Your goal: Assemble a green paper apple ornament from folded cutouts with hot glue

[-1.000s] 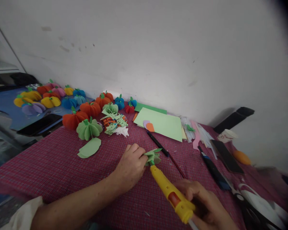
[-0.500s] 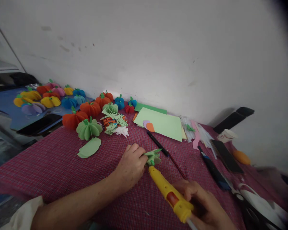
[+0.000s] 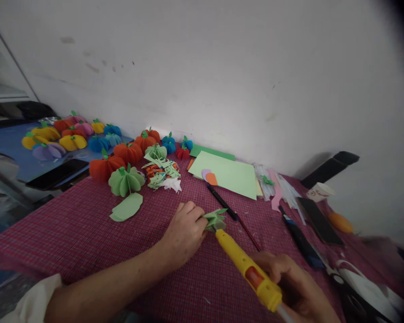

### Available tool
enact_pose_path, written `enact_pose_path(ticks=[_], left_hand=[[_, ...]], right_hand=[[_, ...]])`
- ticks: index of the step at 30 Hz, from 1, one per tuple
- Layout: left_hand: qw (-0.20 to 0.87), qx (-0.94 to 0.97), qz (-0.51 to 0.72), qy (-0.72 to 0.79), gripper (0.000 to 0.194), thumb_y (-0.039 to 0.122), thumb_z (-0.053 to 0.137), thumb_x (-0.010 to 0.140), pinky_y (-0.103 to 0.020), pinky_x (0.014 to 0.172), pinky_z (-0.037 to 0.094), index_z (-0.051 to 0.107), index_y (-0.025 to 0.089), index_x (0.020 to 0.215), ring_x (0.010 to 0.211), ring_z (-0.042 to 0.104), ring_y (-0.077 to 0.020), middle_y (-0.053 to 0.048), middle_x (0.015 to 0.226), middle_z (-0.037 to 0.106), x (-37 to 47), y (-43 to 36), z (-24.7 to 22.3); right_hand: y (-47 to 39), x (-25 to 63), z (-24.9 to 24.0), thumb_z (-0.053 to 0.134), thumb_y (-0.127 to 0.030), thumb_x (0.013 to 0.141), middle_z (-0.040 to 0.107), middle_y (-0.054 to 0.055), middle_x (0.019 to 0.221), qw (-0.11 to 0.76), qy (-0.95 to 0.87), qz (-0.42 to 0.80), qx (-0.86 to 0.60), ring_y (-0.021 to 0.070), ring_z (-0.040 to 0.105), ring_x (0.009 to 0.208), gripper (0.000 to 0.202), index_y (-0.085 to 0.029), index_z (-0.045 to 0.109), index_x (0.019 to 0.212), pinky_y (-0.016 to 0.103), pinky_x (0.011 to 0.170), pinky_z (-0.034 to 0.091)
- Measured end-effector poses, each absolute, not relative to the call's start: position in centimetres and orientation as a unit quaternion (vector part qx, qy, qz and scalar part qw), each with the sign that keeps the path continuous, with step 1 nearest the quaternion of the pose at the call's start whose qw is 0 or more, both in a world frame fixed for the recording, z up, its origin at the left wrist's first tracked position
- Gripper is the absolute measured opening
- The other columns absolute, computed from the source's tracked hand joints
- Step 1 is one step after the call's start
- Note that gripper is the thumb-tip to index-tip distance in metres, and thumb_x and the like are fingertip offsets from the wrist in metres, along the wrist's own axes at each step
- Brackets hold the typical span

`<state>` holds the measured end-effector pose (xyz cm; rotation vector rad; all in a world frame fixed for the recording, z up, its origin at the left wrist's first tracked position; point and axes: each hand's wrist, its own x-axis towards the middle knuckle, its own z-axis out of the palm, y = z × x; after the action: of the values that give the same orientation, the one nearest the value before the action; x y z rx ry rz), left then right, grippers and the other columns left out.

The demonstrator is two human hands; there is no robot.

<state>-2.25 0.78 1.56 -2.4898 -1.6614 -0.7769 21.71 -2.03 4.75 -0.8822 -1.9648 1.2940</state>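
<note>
Before you, the pale wall [image 3: 222,67] fills the upper frame, and below it the worktop, under a dark red checked cloth [image 3: 87,224], spreads from the lower left to the right edge. At the left of the frame, a blue surface [image 3: 10,143] carries a cluster of yellow, orange, pink, blue and lilac paper pumpkins [image 3: 72,142]. Your right hand [image 3: 294,280], at the lower right, is wrapped around the yellow glue gun [image 3: 242,260], which slants up and left toward the middle of the frame. Your left hand [image 3: 185,233], just left of lower centre, has its fingers closed on a small green paper piece [image 3: 216,220] with a leaf-like tip; the gun's nozzle is right at its lower side, though you cannot tell whether they touch. Right of centre, a light green sheet [image 3: 230,175] lies by the wall. Left of centre, orange pumpkins [image 3: 128,153] sit in a row, with a pale green pumpkin [image 3: 126,180] in front and light green cut-outs [image 3: 126,207] just below it. A heap of paper scraps [image 3: 163,172] lies to their right. A black pen [image 3: 222,202] lies above your work, and a lilac and an orange cut-out [image 3: 211,179] rest at the sheet's left end.
</note>
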Motion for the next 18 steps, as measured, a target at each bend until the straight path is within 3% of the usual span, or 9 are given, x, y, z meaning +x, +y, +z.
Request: enact_pose_path(ticks=[18], left_hand=[[0.020, -0.801, -0.252, -0.542, 0.005, 0.019, 0.054, 0.078, -0.036, 0.073, 0.032, 0.059, 0.019, 0.078, 0.082, 0.040, -0.0193, -0.002, 0.082, 0.055, -2.21, 0.65, 1.53]], right_hand=[[-1.84, 22.41, 4.09, 0.056, -0.023, 0.078, 0.059, 0.004, 0.096, 0.290, -0.749, 0.487, -0.344, 0.0171, 0.058, 0.079, 0.015, -0.025, 0.043, 0.086, 0.026, 0.066, 0.048]])
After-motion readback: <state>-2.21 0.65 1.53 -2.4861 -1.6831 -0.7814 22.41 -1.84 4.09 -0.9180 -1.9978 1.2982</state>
